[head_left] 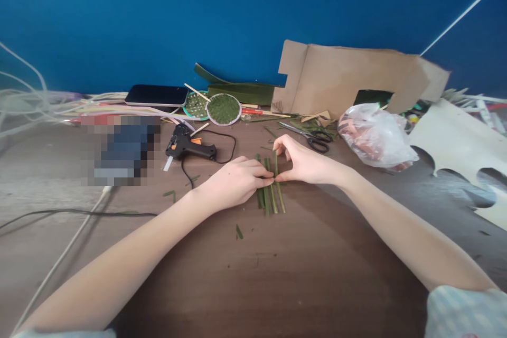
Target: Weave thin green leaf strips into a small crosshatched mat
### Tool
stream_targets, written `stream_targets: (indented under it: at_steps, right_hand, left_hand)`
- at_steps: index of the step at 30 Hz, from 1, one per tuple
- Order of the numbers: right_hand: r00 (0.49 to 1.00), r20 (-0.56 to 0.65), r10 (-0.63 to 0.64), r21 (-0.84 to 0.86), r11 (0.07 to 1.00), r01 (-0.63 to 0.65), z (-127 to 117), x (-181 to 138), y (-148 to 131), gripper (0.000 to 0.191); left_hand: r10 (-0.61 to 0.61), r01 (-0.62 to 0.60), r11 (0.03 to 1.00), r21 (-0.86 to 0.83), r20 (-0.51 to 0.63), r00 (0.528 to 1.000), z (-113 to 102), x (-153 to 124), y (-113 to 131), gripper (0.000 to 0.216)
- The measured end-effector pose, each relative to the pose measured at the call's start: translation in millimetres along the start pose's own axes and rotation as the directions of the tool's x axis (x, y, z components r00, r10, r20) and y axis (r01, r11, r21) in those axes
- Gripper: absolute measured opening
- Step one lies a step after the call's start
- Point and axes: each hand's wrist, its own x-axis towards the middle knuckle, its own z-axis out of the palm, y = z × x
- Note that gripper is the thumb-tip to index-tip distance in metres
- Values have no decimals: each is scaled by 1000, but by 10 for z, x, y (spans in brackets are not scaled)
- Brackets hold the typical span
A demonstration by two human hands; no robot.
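Observation:
Several narrow green leaf strips (266, 203) lie side by side on the brown table, roughly lengthwise to me. My left hand (240, 182) rests across them from the left, its fingers bent together and pressing the strips down near their middle. From the right, my right hand (303, 161) has its thumb and fingertips curled around the rightmost leaf strip (280, 198), with the index finger at its far end and the thumb near its middle. The fingertips of both hands almost meet. My left hand hides the strips' middle parts.
A black glue gun (194, 147) lies left of the hands, scissors (312, 137) beyond them. Two round woven leaf pieces (224, 109), a phone (156, 95) and a cardboard piece (336, 74) are at the back. A plastic bag (376, 134) sits right; a white cable (59, 264) crosses the left.

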Motion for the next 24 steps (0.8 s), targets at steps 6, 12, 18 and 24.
stream_targets:
  at_steps: [6, 12, 18, 24]
  right_hand:
    - [1000, 15, 9, 17, 1000, -9, -14, -39, -115, 44]
    - [1000, 26, 9, 23, 1000, -10, -15, -43, -144, 39]
    - [998, 52, -20, 69, 997, 17, -24, -34, -139, 39]
    - [996, 81, -39, 145, 989, 27, -29, -31, -123, 38]
  left_hand:
    - [-3, 3, 1000, -2, 6, 1000, -1, 2, -11, 31]
    - [1, -1, 1000, -10, 13, 1000, -9, 6, -14, 31]
    - [3, -3, 1000, 1, 7, 1000, 0, 5, -11, 31]
    - [7, -7, 1000, 8, -4, 1000, 1, 9, -9, 31]
